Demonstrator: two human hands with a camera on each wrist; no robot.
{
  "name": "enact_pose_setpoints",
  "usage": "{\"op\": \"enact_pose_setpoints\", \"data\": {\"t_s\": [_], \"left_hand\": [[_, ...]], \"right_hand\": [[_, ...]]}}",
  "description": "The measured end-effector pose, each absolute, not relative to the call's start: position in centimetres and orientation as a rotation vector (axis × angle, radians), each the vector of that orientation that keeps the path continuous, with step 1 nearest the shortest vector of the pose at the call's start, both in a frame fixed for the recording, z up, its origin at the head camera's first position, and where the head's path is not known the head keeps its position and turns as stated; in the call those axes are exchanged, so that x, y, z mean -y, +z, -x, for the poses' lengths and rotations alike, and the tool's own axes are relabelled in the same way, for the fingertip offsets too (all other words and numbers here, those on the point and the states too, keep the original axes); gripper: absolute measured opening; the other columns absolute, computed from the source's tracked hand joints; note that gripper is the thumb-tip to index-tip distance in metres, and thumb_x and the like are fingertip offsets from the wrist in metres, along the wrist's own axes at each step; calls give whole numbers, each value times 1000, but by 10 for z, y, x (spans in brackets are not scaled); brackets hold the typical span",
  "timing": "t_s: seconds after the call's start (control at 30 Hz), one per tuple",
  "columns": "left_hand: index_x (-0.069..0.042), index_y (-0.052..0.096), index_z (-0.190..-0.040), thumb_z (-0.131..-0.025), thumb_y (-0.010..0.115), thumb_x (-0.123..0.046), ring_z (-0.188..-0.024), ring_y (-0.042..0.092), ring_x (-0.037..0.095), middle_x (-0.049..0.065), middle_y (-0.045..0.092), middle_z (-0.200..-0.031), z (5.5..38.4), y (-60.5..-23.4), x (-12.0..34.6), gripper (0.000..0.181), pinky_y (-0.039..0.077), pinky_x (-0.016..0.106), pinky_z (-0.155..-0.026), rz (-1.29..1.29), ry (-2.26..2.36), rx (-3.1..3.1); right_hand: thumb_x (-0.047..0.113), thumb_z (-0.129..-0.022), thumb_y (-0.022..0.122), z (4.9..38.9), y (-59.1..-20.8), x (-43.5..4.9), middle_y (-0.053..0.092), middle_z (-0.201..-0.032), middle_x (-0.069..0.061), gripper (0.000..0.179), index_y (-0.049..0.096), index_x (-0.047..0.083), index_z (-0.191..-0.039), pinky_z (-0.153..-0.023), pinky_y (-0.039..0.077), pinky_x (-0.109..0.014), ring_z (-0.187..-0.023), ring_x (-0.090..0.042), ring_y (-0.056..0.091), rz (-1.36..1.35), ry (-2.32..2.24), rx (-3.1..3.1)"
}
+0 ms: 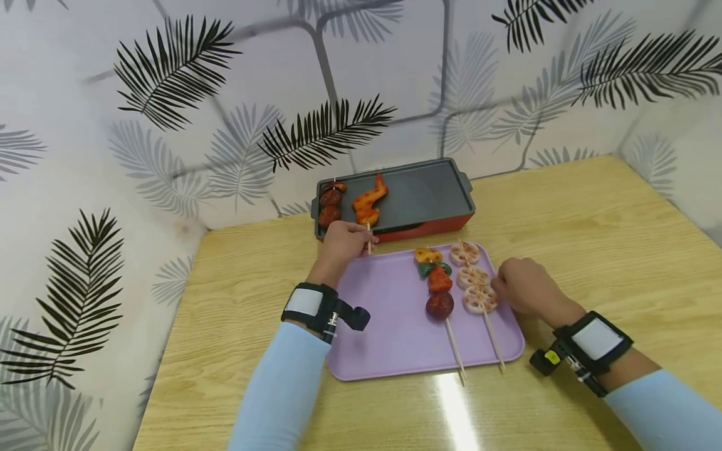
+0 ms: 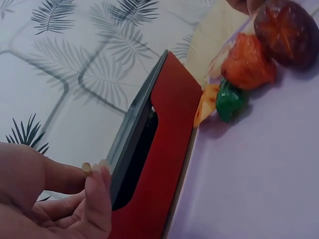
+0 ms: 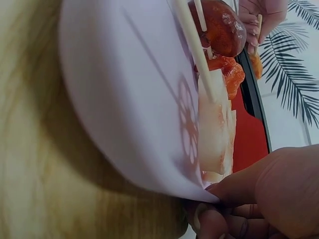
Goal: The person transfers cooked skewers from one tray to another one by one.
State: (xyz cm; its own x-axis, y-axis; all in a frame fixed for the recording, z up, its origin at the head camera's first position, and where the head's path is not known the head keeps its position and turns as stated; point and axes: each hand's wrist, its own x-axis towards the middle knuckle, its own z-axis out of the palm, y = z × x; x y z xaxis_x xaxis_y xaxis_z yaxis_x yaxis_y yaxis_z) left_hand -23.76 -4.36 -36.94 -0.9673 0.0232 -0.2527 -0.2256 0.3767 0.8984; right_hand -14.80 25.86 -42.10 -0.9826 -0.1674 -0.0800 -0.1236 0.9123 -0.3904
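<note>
In the head view my left hand [image 1: 340, 245] pinches the wooden stick of a chicken wing skewer [image 1: 369, 199], whose orange wing lies over the left part of a grill pan [image 1: 420, 195]. The stick's cut end [image 2: 86, 168] pokes out between thumb and finger in the left wrist view. On the other side, my right hand [image 1: 523, 285] grips the right rim of a lilac tray [image 1: 378, 332], thumb above and fingers below in the right wrist view. A lotus root skewer [image 1: 475, 275] lies on the tray beside that hand. Left of it rests a mixed skewer [image 1: 440, 305] with a mushroom cap and green pepper.
Another skewer with round brown pieces [image 1: 330, 199] lies at the grill pan's left end. The pan sits on a red base [image 1: 429, 227] behind the tray. A wood-grain table [image 1: 225, 313] carries everything, against a leaf-patterned wall [image 1: 383, 75].
</note>
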Motion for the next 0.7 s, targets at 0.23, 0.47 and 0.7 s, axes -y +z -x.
{"op": "enact_pose_setpoints", "data": {"t_s": [0.23, 0.47, 0.7], "left_hand": [[5, 64, -122, -94, 61, -13, -78, 68, 12, 17, 72, -107, 237, -375, 43, 33, 56, 36, -90, 242, 1811, -2212], [7, 63, -122, -94, 61, -11, -84, 69, 19, 23, 71, -110, 218, -366, 43, 33, 53, 16, -64, 195, 1893, -2150], [11, 63, -119, -93, 61, -7, -71, 67, 11, 23, 71, -104, 173, -363, 38, 31, 56, 18, -62, 114, 1912, -2065]], "right_hand": [[15, -91, 54, 149, -423, -256, 51, -57, -3, 29, 59, 6, -63, -49, 38, -30, -53, -17, 47, 231, -597, -2964], [15, -92, 55, 149, -423, -254, 51, -58, -4, 29, 60, 5, -65, -49, 38, -30, -53, -17, 47, 237, -590, -2968], [16, -92, 55, 149, -423, -257, 52, -59, -4, 29, 60, 5, -66, -50, 38, -30, -54, -17, 48, 208, -615, -2962]]}}
